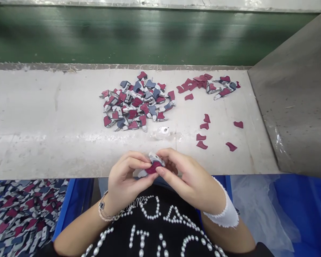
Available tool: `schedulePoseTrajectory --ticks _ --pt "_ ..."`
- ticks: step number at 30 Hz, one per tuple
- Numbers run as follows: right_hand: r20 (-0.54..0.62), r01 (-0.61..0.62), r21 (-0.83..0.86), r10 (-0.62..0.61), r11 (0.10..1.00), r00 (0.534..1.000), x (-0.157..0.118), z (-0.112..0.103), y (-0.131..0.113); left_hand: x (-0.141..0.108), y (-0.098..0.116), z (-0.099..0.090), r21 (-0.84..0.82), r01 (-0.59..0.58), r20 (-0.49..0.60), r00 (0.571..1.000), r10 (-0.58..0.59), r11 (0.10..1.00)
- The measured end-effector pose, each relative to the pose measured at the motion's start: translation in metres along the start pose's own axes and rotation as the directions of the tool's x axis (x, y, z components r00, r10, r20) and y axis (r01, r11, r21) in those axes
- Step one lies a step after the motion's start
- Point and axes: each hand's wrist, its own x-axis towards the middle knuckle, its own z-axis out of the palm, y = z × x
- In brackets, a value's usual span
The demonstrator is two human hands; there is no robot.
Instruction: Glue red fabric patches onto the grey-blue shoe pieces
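L hand (128, 178), R hand (183, 182) pinching maroon pc (153, 167)

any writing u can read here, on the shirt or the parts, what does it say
Pearl script on the black shirt: looks like "home", but it is partly hidden and I am not sure.
Large pearl letters on the same shirt: cut off by the arms and the picture edge, too uncertain to quote.
Maroon and grey piece: no readable marking; no other text can be read.
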Motion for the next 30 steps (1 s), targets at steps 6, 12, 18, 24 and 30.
schedulePoseTrajectory --ticks 6,12,18,24,30 --pt "0.004 0.091 -0.022 -0.091 0.996 0.996 -0.003 0.001 -0.004 -0.001 0.004 -0.001 0.066 -0.052 -0.043 0.998 0.055 0.996" --pt "0.024 0.112 -0.009 -0.112 0.994 0.993 -0.003 0.000 -0.003 -0.001 0.003 -0.006 0.091 -0.102 0.009 0.995 0.101 0.991" --pt "0.013 0.061 -0.053 -0.061 0.997 0.998 0.000 0.005 -0.002 0.000 0.004 -0.007 0.099 -0.149 0.103 0.985 0.139 0.984" --pt "-0.106 0.082 -0.302 -0.119 0.950 0.987 0.001 0.011 -0.001 0.001 0.006 -0.001 0.064 0.121 0.070 0.990 -0.125 0.991" --pt "0.028 0.190 -0.428 -0.197 0.883 0.980 -0.004 0.006 -0.003 0.010 0.020 -0.004 0.231 0.206 0.220 0.941 -0.257 0.951"
